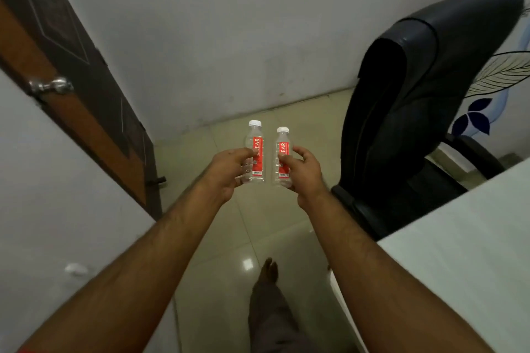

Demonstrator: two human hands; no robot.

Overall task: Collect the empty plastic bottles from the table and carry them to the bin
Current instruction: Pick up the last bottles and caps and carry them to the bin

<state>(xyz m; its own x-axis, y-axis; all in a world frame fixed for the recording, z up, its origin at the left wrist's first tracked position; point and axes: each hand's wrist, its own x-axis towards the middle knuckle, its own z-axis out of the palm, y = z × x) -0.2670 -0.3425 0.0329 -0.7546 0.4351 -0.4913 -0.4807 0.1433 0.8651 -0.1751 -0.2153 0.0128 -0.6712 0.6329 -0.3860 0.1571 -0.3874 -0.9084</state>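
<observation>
- Two bottles up in the air: the left hand (226, 172) wraps the left bottle (255, 152), the right hand (304, 172) wraps the right bottle (282, 156), both held out in front at arm's length over the floor (229, 238).
- Fingers (243, 156) of the left hand curl round the lower half of its bottle; on the right, thumb and fingertips pinch the label area, the other fingers closed behind.
- Both bottles stand upright, white caps on top, long axes side by side and just apart, not touching.
- They look clear and empty, so light to carry, I judge.
- No bin in view, so which way to head cannot be told from here.
- Open room: a lane of tiled floor runs ahead to the wall (229, 37).
- Edges to mind: the table (459, 252) corner close on the right, the black chair (415, 109) beyond it, the door (71, 80) on the left.
- A bare foot (268, 269) is forward on the tiles; collecting looks done, carrying is the step in hand.
</observation>
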